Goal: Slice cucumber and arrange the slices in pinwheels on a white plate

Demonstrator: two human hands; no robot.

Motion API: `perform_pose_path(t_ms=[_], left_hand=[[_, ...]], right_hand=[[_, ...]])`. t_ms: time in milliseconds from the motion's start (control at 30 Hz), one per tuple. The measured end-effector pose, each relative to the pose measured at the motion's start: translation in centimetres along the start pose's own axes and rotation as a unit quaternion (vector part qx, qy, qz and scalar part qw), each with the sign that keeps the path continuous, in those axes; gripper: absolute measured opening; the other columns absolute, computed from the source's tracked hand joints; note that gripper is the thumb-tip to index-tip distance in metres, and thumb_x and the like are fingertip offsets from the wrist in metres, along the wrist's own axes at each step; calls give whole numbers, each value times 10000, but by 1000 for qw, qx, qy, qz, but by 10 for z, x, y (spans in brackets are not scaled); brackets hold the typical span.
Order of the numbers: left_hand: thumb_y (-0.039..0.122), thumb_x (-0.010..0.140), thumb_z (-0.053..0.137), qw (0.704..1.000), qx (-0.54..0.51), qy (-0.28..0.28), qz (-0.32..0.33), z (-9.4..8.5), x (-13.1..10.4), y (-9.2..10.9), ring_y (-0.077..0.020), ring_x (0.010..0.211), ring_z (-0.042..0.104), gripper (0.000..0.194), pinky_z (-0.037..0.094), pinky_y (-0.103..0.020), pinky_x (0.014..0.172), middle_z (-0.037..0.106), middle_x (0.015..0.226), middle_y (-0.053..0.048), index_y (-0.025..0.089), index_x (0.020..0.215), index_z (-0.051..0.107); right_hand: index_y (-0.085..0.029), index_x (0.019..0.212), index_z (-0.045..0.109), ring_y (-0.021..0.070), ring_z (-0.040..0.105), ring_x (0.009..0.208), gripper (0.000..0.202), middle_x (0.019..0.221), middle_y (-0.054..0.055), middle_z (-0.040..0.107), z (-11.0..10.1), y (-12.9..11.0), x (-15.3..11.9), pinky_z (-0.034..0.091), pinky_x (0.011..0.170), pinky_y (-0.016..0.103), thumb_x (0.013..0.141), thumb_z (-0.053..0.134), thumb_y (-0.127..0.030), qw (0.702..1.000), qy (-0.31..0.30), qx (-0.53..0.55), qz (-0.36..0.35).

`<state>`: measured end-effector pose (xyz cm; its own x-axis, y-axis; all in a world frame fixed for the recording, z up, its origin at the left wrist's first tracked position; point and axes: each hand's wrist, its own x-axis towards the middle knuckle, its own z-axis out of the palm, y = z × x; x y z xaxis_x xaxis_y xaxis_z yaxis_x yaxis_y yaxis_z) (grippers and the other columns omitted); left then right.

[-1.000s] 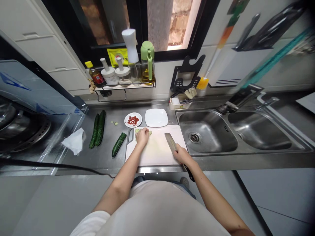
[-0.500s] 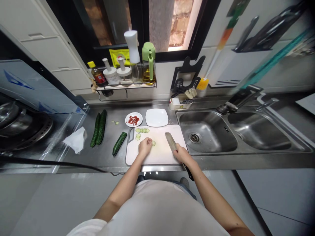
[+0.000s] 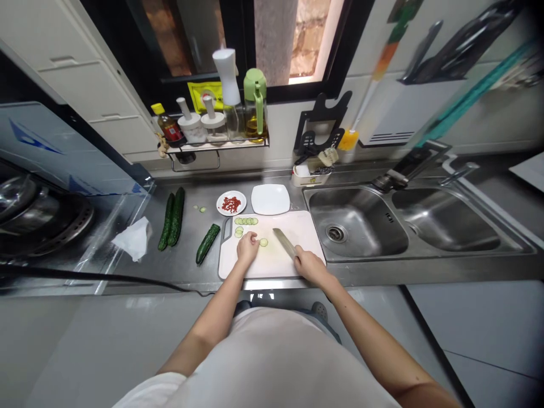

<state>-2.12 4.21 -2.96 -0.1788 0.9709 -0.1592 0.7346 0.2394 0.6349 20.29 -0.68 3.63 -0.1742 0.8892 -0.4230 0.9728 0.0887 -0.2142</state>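
Held a kitchen knife [image 3: 284, 242] clamped in the right grip [image 3: 309, 266], at three o'clock of a cucumber slice [image 3: 264, 242] on the cutting board [image 3: 272, 267]. Curled the left grip [image 3: 247, 247] at nine o'clock, but could not tell whether closed. Probably was arranging slices, next needing a light pinch.

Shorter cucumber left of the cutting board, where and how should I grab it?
Probably around the middle of the shorter cucumber, from above with your left hand, thumb along one long side and fingers along the other. It's slim and lies lengthwise on the counter, slanting away from you, its far end close to the cutting board.
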Motion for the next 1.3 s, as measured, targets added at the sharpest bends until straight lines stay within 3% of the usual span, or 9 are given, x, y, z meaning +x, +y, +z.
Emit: perform_pose_path(t_ms=[167,867,1300], left_hand=[[248,820,608,1000,13,2,-3,1,2,0,-164,841,618,210,427,-256,740,665,853,-13,217,1027,620],[265,818,614,998,39,-27,-40,-2,8,3,-164,863,629,198,410,-251,707,676,868,11,261,1014,589],[260,807,626,998,46,-29,-43,-2,9,4,-168,860,625,208,408,-255,709,677,869,15,270,1011,588]], right_hand=[[-180,1136,487,246,636,914,250,988,142,675,2,-7,-11,360,703,288,909,382,-190,998,-20,-34,-54],[-146,1196,474,286,649,963,336,1030,178,667,-6,-22,-12,433,718,321,872,390,-128,991,-86,-75,-66],[-151,1226,469,265,645,993,367,1046,171,668,-13,-27,-3,449,761,320,872,388,-101,989,-87,-88,-80]])
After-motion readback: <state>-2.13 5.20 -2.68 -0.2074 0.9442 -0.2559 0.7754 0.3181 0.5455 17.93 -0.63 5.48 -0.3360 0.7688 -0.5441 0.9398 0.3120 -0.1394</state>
